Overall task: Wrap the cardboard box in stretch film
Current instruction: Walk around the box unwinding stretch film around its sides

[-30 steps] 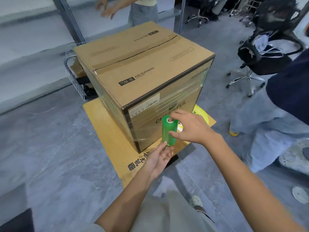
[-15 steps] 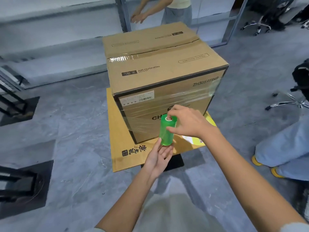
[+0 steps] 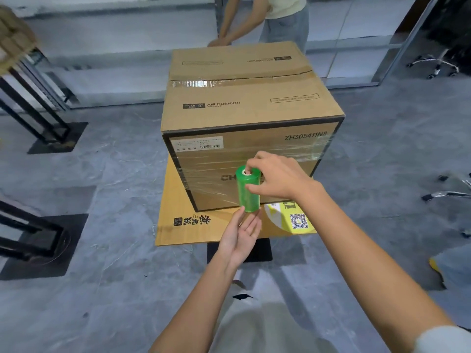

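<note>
A large cardboard box (image 3: 244, 98) stands on a flat cardboard sheet (image 3: 178, 225) over a small black stand. Clear stretch film (image 3: 293, 154) bands the lower part of its near face and right corner. A green film roll (image 3: 248, 192) is held upright in front of that face, film running from it to the box. My right hand (image 3: 277, 177) grips the roll's top end, fingers curled over the core and thumb on its side. My left hand (image 3: 240, 234) is underneath, palm up, fingertips touching the roll's bottom end.
Another person (image 3: 277, 19) stands behind the box, hands at its far edge. Black metal frames (image 3: 35, 115) stand on the grey floor at left. Office chair bases (image 3: 438, 64) are at right, and a person's shoe (image 3: 435, 268) shows at the right edge.
My view has swung leftward around the box, so its near face now fronts me. Both hands keep the roll upright in the same hold, and the film band spans that face.
</note>
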